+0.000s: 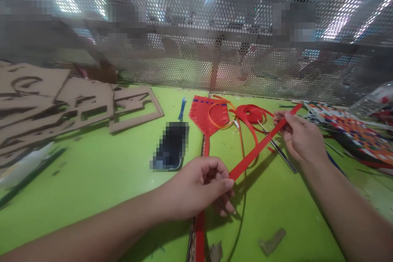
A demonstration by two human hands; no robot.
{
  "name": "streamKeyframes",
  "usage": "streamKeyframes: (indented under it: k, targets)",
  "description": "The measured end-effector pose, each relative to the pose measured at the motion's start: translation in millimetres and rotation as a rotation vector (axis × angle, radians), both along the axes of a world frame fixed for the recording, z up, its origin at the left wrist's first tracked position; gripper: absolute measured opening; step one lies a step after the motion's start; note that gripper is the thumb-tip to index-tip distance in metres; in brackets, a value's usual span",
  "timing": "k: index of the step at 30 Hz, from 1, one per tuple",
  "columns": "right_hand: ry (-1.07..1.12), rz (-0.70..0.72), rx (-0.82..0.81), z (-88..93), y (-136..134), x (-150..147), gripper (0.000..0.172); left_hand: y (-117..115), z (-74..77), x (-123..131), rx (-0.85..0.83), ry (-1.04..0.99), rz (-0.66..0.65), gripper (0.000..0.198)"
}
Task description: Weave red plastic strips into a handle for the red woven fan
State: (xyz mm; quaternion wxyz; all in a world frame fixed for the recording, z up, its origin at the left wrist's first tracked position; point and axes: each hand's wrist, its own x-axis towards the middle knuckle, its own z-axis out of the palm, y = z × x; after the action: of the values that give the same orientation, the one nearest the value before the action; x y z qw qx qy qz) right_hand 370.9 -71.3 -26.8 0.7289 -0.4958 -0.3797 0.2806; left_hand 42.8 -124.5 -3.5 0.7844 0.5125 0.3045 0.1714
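A flat red strip (254, 153) runs slantwise between my two hands, raised over the green table. Its near end is pinched between the thumb and fingers of my left hand (205, 188). Farther along, my right hand (299, 137) grips it, and a short end sticks out past the thumb. Beyond my left hand lies a red woven piece (207, 114) with a pointed lower end and blue weaving near its top. A coil of red strip (251, 114) lies behind the held strip. Below my right hand rests a thin dark metal tool (284, 155), partly covered.
Cut cardboard sheets (82, 102) pile at the left. A phone (172, 147) lies left of centre, a blue strip (182, 108) behind it. Colourful woven strips (346, 127) and a clear plastic bottle (374, 100) are at the right. A perforated metal screen (196, 49) borders the back.
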Motion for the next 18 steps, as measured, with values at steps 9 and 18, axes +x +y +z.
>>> streamKeyframes:
  k: [9, 18]
  targets:
    - [0.055, 0.054, -0.014, 3.1, -1, -6, 0.013, 5, 2.8, -5, 0.023, 0.115, -0.060, 0.044]
    - [0.172, 0.034, -0.040, 11.8, -2, 0, 0.018, 17, 9.2, -14, 0.129, 0.073, -0.060, 0.028]
